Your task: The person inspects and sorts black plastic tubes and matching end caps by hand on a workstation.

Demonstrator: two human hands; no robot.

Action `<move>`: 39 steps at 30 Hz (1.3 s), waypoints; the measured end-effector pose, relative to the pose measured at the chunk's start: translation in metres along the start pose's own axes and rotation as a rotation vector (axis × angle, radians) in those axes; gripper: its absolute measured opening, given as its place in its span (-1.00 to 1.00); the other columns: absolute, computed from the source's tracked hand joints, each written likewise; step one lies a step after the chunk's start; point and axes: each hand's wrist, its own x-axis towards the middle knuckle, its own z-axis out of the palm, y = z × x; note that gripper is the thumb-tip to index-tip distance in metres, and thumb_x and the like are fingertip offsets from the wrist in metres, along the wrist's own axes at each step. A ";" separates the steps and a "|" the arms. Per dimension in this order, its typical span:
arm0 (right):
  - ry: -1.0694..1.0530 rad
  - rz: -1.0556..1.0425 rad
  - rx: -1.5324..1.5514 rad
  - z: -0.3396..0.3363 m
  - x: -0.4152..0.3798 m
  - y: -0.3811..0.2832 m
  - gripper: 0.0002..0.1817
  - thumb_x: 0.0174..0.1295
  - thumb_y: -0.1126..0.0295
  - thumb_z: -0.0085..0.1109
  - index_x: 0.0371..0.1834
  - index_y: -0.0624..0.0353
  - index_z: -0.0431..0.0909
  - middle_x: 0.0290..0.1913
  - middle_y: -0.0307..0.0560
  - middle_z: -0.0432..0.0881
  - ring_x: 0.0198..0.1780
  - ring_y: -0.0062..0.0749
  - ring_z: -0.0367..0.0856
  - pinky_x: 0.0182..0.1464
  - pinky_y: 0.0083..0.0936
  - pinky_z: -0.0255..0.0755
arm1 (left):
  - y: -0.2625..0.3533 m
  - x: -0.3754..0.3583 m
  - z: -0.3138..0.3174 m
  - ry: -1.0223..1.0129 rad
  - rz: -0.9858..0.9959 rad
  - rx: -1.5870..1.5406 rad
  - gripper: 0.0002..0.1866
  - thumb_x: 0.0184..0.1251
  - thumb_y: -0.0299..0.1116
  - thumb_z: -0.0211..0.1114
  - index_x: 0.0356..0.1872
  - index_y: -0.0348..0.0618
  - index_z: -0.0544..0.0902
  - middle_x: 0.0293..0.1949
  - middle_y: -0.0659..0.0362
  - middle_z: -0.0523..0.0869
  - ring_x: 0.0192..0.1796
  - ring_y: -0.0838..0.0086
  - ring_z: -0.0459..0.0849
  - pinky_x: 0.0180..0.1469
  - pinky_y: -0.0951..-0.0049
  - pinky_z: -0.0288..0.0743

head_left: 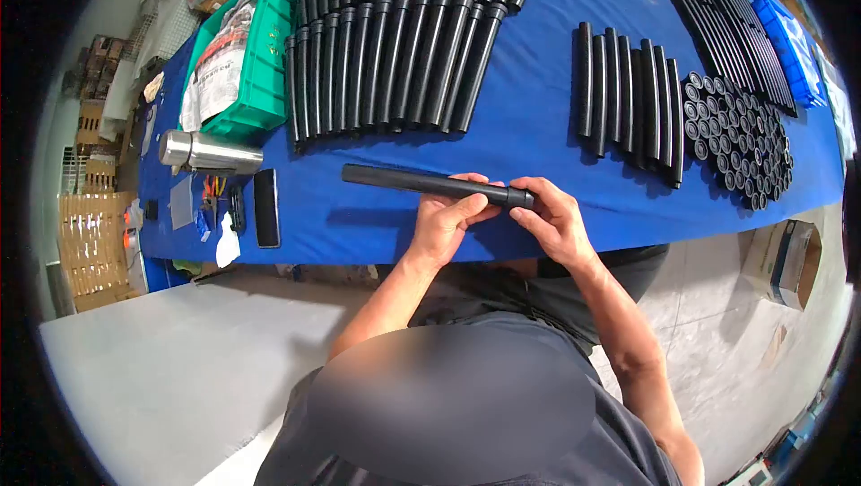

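Observation:
A long black tube (387,178) is held almost level above the near part of the blue table, its free end pointing left. My left hand (446,222) wraps round the tube near its right part, thumb on top. At the tube's right end sits a wider black cap (518,197), pinched between the thumb and fingers of my right hand (554,220). The cap's end face is hidden by the fingers. Several black tubes (628,100) without visible caps lie to the right, beside a cluster of round black caps (737,141).
Rows of capped black tubes (386,65) fill the table's back middle. A green crate (269,82), steel flask (211,152), phone (266,208) and small tools (213,190) stand left. Thin black tubes (717,20) and a blue bin (789,51) lie far right; a cardboard box (794,262) is below.

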 end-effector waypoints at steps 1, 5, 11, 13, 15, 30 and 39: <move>0.006 0.002 -0.016 0.000 0.001 0.001 -0.61 0.29 0.40 0.38 0.15 0.27 0.59 -0.12 -0.05 0.67 -0.22 -0.41 0.62 -0.19 -0.47 0.50 | 0.001 0.001 0.000 -0.008 -0.006 -0.006 -0.69 0.38 -0.54 0.39 0.11 -0.26 0.64 0.06 -0.12 0.76 0.19 0.11 0.74 0.26 0.04 0.70; 0.023 -0.012 -0.035 0.002 0.000 0.004 -0.62 0.29 0.40 0.38 0.13 0.28 0.60 -0.12 -0.03 0.67 -0.19 -0.36 0.64 -0.15 -0.45 0.52 | 0.000 0.001 -0.002 -0.021 -0.012 -0.034 -0.70 0.38 -0.55 0.38 0.11 -0.28 0.65 0.05 -0.11 0.76 0.17 0.13 0.75 0.27 0.04 0.69; 0.046 -0.077 -0.059 0.006 -0.001 0.005 -0.62 0.28 0.41 0.38 0.13 0.30 0.59 -0.12 -0.01 0.67 -0.15 -0.32 0.65 -0.11 -0.43 0.53 | -0.001 0.002 -0.005 -0.021 -0.023 -0.045 -0.69 0.39 -0.54 0.38 0.12 -0.30 0.64 0.06 -0.11 0.76 0.14 0.14 0.76 0.27 0.05 0.68; 0.043 -0.070 -0.067 0.006 -0.001 0.003 -0.61 0.28 0.41 0.39 0.13 0.30 0.59 -0.11 0.00 0.68 -0.14 -0.31 0.66 -0.09 -0.42 0.53 | -0.002 0.003 -0.007 -0.032 -0.027 -0.051 -0.68 0.39 -0.53 0.38 0.13 -0.31 0.64 0.06 -0.11 0.76 0.14 0.15 0.76 0.26 0.05 0.69; 0.034 -0.039 -0.071 0.005 0.000 -0.003 -0.60 0.27 0.40 0.40 0.14 0.29 0.59 -0.11 0.01 0.68 -0.12 -0.31 0.67 -0.08 -0.41 0.53 | -0.002 0.003 -0.008 -0.045 -0.021 -0.043 -0.68 0.39 -0.52 0.39 0.12 -0.32 0.64 0.05 -0.10 0.77 0.13 0.16 0.77 0.25 0.06 0.69; -0.045 -0.127 -0.367 -0.004 -0.005 -0.021 -0.64 0.25 0.35 0.44 0.03 0.28 0.60 -0.22 0.09 0.63 -0.23 -0.04 0.65 -0.18 -0.26 0.50 | 0.010 -0.011 -0.032 -0.107 0.119 -0.236 -0.71 0.35 -0.46 0.44 0.06 -0.18 0.63 0.14 -0.17 0.72 0.28 -0.10 0.65 0.30 -0.03 0.67; 0.005 -0.246 -0.406 0.003 -0.001 -0.019 -0.63 0.23 0.36 0.44 0.03 0.28 0.59 -0.23 0.09 0.60 -0.23 0.03 0.62 -0.18 -0.20 0.49 | 0.012 -0.011 -0.028 -0.079 0.123 -0.301 -0.73 0.35 -0.51 0.43 0.03 -0.20 0.64 0.09 -0.15 0.74 0.24 -0.07 0.69 0.25 0.02 0.71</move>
